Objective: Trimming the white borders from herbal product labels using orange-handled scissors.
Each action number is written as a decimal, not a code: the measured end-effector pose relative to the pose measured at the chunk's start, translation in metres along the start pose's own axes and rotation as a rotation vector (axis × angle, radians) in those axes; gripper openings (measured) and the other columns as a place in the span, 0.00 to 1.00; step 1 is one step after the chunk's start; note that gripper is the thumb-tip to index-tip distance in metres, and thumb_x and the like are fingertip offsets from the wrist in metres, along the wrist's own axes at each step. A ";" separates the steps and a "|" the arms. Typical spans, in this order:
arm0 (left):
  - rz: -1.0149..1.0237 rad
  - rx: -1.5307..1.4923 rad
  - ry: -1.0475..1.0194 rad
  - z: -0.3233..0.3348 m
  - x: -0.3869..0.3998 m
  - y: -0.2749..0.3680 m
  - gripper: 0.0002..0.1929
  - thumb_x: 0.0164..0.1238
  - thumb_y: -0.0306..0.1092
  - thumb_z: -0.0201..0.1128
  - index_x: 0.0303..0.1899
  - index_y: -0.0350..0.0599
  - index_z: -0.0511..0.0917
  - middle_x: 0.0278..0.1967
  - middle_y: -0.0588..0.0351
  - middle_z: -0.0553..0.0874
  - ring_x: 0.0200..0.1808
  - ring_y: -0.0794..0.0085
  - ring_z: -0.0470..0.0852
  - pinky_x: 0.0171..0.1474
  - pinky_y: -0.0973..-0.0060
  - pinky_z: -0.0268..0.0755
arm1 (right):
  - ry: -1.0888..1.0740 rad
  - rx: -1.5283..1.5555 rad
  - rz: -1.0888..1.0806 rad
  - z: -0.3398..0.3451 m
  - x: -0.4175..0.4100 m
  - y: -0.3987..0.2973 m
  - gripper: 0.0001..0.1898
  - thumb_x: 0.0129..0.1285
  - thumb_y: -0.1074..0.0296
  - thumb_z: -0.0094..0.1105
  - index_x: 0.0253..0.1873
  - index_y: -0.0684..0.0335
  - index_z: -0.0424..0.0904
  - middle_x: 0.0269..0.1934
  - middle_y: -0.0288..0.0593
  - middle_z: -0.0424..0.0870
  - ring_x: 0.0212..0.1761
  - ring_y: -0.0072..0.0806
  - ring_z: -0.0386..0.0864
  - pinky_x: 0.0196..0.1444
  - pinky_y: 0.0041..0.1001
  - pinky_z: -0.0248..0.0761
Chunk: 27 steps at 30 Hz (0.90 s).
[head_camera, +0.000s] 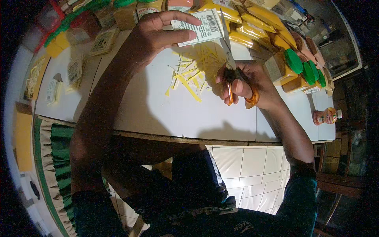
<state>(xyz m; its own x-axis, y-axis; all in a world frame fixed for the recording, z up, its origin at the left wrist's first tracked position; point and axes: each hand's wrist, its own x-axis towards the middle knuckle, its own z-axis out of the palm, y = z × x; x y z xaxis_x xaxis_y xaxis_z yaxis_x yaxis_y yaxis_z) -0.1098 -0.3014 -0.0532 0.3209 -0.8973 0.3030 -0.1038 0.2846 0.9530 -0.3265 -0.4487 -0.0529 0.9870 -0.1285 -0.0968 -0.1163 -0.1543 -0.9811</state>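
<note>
Between the thumb and fingers of my left hand (158, 34) is a white printed paper label (211, 22) bearing a barcode and writing, held above the table. My right hand (256, 78) grips a pair of scissors (227, 44) by its orange handles. The blades point away from me and run along the label's right edge; whether they touch the paper I cannot tell. Below both hands, thin yellow and white paper offcuts (189, 75) lie in a loose heap on the white tabletop (177, 115).
Stacks of cut labels (75, 72) lie on the left. Plastic packs of yellow powder (251, 34) are piled at the back right, beside jars with green lids (279, 66). A small drink bottle (325, 116) lies near the right end. The table's front edge (183, 138) runs before my lap.
</note>
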 end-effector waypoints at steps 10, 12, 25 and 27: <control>-0.029 0.042 -0.038 0.000 0.000 0.002 0.16 0.62 0.31 0.67 0.52 0.44 0.81 0.46 0.53 0.85 0.47 0.74 0.83 0.52 0.76 0.76 | 0.011 -0.035 -0.021 0.004 -0.003 -0.009 0.29 0.50 0.36 0.71 0.33 0.62 0.79 0.21 0.33 0.78 0.21 0.17 0.77 0.22 0.17 0.68; -0.039 0.077 -0.038 -0.001 0.000 0.002 0.16 0.62 0.31 0.67 0.52 0.43 0.81 0.46 0.53 0.85 0.47 0.74 0.83 0.53 0.76 0.76 | 0.016 -0.041 -0.010 0.004 -0.003 -0.009 0.28 0.51 0.37 0.71 0.32 0.62 0.79 0.21 0.33 0.78 0.21 0.17 0.77 0.22 0.17 0.69; -0.030 0.025 -0.020 -0.001 0.001 -0.002 0.16 0.62 0.31 0.67 0.52 0.42 0.80 0.45 0.52 0.85 0.46 0.74 0.83 0.52 0.77 0.76 | 0.060 -0.036 -0.003 0.007 -0.005 -0.012 0.24 0.53 0.46 0.74 0.32 0.66 0.79 0.20 0.34 0.78 0.20 0.18 0.77 0.22 0.19 0.72; -0.033 0.015 -0.023 -0.002 0.001 -0.002 0.16 0.62 0.31 0.67 0.52 0.42 0.80 0.45 0.52 0.85 0.47 0.74 0.83 0.52 0.77 0.76 | 0.055 -0.019 -0.007 0.007 -0.005 -0.012 0.23 0.54 0.48 0.74 0.31 0.66 0.79 0.20 0.34 0.77 0.20 0.17 0.77 0.22 0.19 0.72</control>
<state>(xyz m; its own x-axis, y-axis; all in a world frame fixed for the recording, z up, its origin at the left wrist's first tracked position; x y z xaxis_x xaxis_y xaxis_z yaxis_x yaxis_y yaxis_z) -0.1077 -0.3022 -0.0549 0.3023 -0.9139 0.2708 -0.1078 0.2496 0.9623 -0.3290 -0.4393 -0.0422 0.9801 -0.1813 -0.0803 -0.1123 -0.1739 -0.9783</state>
